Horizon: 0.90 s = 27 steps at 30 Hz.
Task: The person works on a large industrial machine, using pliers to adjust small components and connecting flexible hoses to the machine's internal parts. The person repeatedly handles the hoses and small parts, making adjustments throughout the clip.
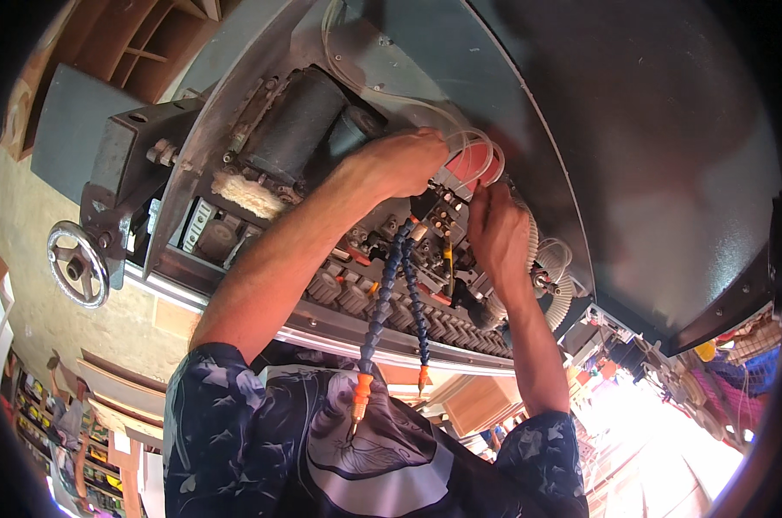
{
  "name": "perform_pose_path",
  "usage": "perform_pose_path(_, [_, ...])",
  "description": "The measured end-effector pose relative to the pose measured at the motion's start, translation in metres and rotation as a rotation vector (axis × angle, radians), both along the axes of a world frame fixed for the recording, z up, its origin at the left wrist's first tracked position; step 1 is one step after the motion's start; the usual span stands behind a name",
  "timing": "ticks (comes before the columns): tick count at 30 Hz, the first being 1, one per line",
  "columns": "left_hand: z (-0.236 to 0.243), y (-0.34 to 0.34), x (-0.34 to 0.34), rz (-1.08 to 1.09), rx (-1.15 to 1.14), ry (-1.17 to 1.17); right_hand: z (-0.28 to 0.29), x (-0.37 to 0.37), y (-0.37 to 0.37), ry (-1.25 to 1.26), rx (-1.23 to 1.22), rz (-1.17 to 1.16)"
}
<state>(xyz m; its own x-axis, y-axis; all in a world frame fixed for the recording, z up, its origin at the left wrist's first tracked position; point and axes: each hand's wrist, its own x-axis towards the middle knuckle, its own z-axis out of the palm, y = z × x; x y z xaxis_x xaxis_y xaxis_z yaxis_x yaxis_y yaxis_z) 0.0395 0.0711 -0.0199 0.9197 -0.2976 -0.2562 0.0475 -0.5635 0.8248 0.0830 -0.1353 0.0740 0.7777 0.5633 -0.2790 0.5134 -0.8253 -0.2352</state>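
Both my hands are inside the open housing of a machine, at thin clear tubing (497, 160) that loops between them. My left hand (408, 162) is closed, its fingertips partly hidden at the left side of the loop. Lower and to the right, my right hand (501, 229) is closed too, fingers pinched where the tubing comes down. A red round part (470, 162) shows behind the loop. Below the hands sit small metal fittings (445, 200). Blue segmented hoses (382, 302) hang from this area, one ending in an orange nozzle (361, 397).
A dark motor (296, 121) lies left of my left forearm, above a fluffy pale roll (248, 195). Rollers (460, 332) line the machine's near edge. A ribbed hose (561, 300) bends beside my right wrist. A chrome handwheel (78, 264) sticks out at left; a raised dark cover (658, 155) stands at right.
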Motion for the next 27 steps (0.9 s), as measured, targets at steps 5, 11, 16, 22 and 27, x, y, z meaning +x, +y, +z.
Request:
perform_pose_path(5, [0.010,0.005,0.001,0.069,0.129,-0.029,0.014,0.014,-0.006,0.553,0.095,-0.594])
perform_pose_path(11, [0.015,0.028,-0.003,0.192,0.254,-0.053,0.032,0.008,-0.004,-0.143,0.066,0.238])
perform_pose_path(16, [0.023,0.026,0.000,0.095,0.297,0.010,0.033,0.012,-0.003,-0.032,-0.107,0.274])
perform_pose_path(22, [0.049,0.010,-0.014,-0.167,0.430,0.054,0.038,0.022,0.004,0.083,-0.104,0.268])
perform_pose_path(27, [0.040,0.004,-0.015,-0.185,0.334,0.058,0.046,0.021,0.004,0.025,-0.068,0.310])
